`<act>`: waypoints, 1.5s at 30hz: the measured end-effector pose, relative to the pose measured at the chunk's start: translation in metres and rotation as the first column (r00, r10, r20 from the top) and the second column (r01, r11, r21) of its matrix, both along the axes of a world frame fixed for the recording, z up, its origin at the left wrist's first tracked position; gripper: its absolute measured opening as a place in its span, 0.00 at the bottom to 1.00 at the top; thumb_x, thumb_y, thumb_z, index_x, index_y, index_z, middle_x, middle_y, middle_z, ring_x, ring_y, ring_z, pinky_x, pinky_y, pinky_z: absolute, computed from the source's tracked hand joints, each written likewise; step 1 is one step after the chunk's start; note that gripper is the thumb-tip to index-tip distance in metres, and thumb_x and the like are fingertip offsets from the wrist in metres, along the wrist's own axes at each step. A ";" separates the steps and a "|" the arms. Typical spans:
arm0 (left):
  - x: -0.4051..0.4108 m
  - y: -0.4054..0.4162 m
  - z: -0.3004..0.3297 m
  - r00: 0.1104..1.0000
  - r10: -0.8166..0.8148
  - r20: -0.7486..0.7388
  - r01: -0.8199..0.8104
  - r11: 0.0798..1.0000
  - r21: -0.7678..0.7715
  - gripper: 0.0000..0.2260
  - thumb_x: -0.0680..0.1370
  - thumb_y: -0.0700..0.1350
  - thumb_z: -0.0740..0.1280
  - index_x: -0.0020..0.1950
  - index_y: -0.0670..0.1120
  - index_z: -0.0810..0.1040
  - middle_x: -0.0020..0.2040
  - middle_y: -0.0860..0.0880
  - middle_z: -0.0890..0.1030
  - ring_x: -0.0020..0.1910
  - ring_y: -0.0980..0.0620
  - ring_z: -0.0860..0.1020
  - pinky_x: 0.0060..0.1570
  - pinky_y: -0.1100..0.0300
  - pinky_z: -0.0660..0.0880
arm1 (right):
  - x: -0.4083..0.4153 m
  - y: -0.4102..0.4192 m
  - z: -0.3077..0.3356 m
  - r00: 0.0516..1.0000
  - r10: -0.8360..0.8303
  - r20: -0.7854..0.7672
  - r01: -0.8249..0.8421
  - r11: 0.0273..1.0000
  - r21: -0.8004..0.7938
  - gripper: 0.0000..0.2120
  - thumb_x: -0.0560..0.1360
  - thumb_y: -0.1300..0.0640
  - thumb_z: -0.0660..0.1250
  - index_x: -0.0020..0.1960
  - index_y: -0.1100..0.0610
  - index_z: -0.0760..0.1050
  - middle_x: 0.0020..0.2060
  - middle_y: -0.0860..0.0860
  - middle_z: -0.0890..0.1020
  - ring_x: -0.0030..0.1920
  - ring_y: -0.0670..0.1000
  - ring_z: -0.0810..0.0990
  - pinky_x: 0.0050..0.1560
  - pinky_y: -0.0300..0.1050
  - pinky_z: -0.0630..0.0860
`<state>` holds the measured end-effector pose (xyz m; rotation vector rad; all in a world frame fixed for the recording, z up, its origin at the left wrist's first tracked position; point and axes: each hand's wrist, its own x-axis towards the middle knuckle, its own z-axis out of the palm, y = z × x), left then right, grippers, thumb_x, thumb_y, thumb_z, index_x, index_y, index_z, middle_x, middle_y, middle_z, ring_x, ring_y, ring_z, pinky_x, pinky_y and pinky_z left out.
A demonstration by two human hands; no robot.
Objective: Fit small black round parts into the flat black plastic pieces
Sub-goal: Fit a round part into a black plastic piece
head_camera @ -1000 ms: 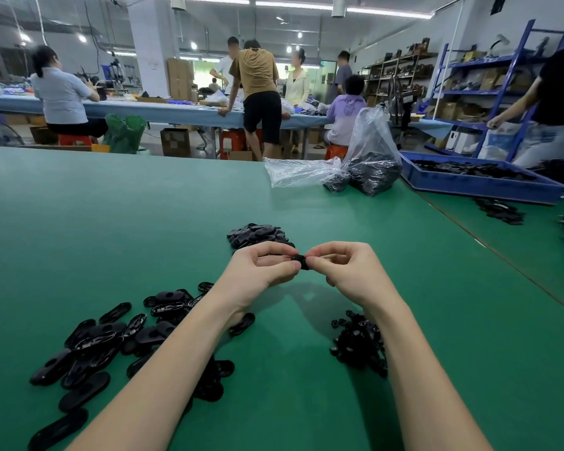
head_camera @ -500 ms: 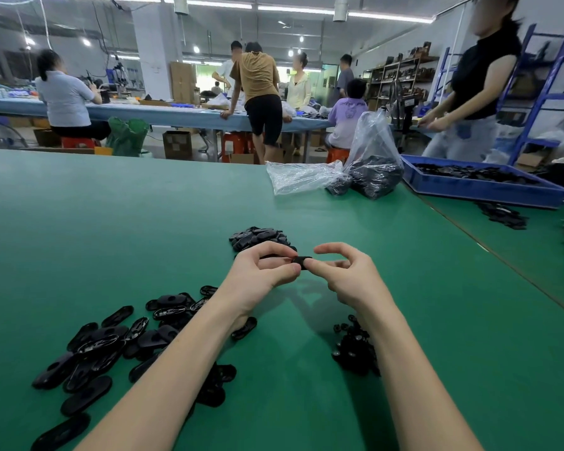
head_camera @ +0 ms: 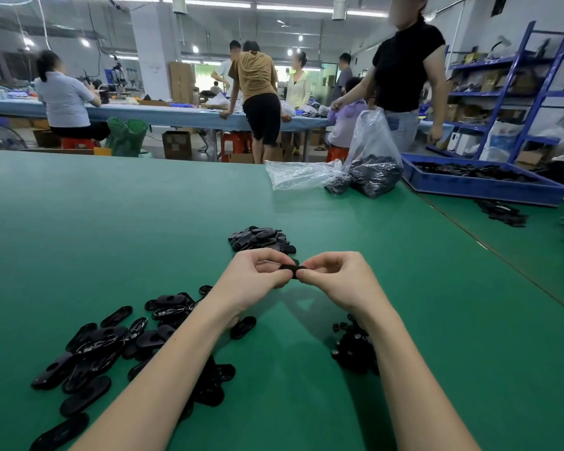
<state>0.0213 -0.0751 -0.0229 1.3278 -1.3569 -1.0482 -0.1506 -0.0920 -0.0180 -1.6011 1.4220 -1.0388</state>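
My left hand (head_camera: 258, 275) and my right hand (head_camera: 336, 278) meet above the green table, both pinching one flat black plastic piece (head_camera: 292, 270) between fingertips and thumbs. Most of that piece is hidden by my fingers. A loose heap of flat black oval pieces (head_camera: 105, 346) lies at the lower left, partly under my left forearm. A small heap of black round parts (head_camera: 352, 346) sits under my right wrist. A third pile of black pieces (head_camera: 261, 239) lies just beyond my hands.
Two clear plastic bags (head_camera: 368, 164) of black parts stand at the far edge of the green table (head_camera: 144, 222). A blue tray (head_camera: 482, 183) of black pieces is at the right. A person in a black top (head_camera: 407, 66) stands behind it.
My hands have stayed together on the same piece, the right fingers curling closer round it. The person in black has walked left, nearer the bags.
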 end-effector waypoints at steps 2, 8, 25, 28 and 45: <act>0.000 -0.001 -0.001 1.000 0.001 0.027 -0.001 1.000 -0.009 0.06 0.75 0.37 0.74 0.46 0.47 0.84 0.33 0.56 0.83 0.33 0.62 0.79 0.38 0.73 0.73 | 0.000 0.000 0.000 0.999 -0.015 -0.043 0.014 1.000 -0.010 0.06 0.69 0.53 0.79 0.38 0.50 0.83 0.34 0.45 0.85 0.33 0.40 0.79 0.33 0.29 0.71; -0.002 -0.003 -0.003 0.998 0.018 0.062 -0.017 0.999 -0.032 0.06 0.74 0.39 0.76 0.46 0.49 0.84 0.30 0.60 0.82 0.32 0.66 0.79 0.36 0.76 0.70 | -0.002 -0.002 -0.001 0.997 -0.019 -0.076 0.018 1.000 -0.016 0.06 0.69 0.53 0.79 0.36 0.49 0.83 0.28 0.41 0.82 0.28 0.36 0.76 0.29 0.28 0.68; 0.004 -0.004 -0.004 0.945 0.057 0.322 0.022 0.971 -0.238 0.08 0.73 0.41 0.76 0.47 0.53 0.83 0.38 0.57 0.85 0.37 0.62 0.82 0.40 0.74 0.72 | 0.000 -0.003 -0.011 0.997 -0.031 0.070 0.033 0.999 -0.024 0.04 0.71 0.55 0.79 0.40 0.52 0.84 0.30 0.43 0.84 0.29 0.38 0.76 0.30 0.28 0.68; 0.012 -0.005 -0.009 0.830 0.083 0.552 0.124 0.937 -0.326 0.09 0.74 0.41 0.75 0.50 0.53 0.82 0.41 0.54 0.84 0.38 0.59 0.80 0.43 0.68 0.74 | 0.002 -0.005 -0.015 1.000 -0.028 -0.013 0.028 1.000 0.007 0.04 0.71 0.53 0.77 0.44 0.50 0.84 0.33 0.44 0.84 0.29 0.39 0.76 0.32 0.30 0.70; 0.018 -0.083 -0.010 0.482 0.326 0.813 -0.108 0.943 -0.314 0.16 0.77 0.48 0.69 0.64 0.52 0.76 0.58 0.48 0.78 0.60 0.44 0.76 0.51 0.53 0.72 | 0.036 0.005 -0.025 0.759 0.357 -0.544 -0.410 0.912 0.027 0.11 0.74 0.51 0.72 0.54 0.39 0.83 0.42 0.40 0.81 0.43 0.43 0.78 0.57 0.44 0.78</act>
